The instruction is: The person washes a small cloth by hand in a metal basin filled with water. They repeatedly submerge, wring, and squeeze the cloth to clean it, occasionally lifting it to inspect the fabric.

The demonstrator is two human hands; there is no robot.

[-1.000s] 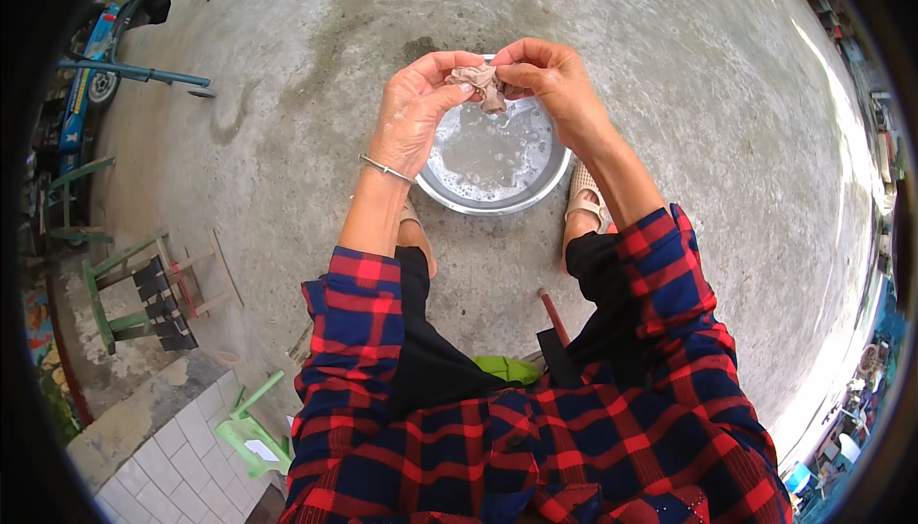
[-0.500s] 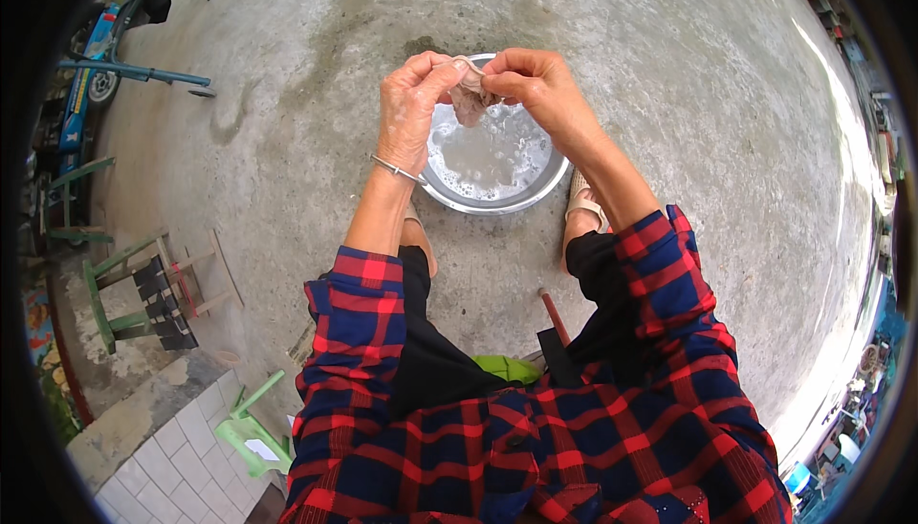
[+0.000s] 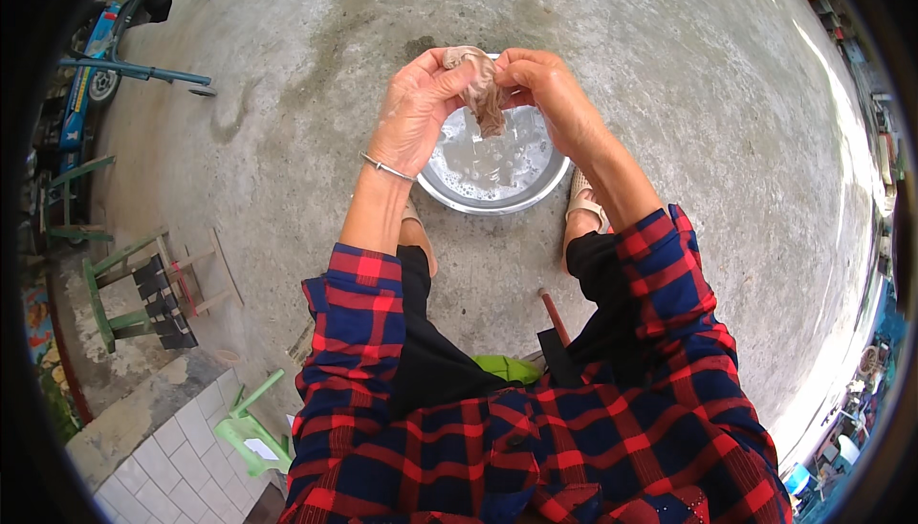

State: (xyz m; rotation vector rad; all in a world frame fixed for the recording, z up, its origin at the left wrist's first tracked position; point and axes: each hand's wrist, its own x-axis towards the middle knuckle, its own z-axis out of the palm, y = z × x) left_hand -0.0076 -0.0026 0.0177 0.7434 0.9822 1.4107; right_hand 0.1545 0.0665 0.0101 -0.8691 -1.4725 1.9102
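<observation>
Two hands [image 3: 411, 113], one cloth [image 3: 487, 98], one basin [image 3: 492, 207]

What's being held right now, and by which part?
A cloth: left grip on its left side, right grip on its right side, lower end hanging free.

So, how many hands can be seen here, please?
2: the left hand and the right hand, pinching a small brownish cloth from either side over the grey basin.

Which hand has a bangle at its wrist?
The left hand: a thin silvery bangle circles its wrist. The right hand, also gripping the brownish cloth, has a bare wrist.
</observation>
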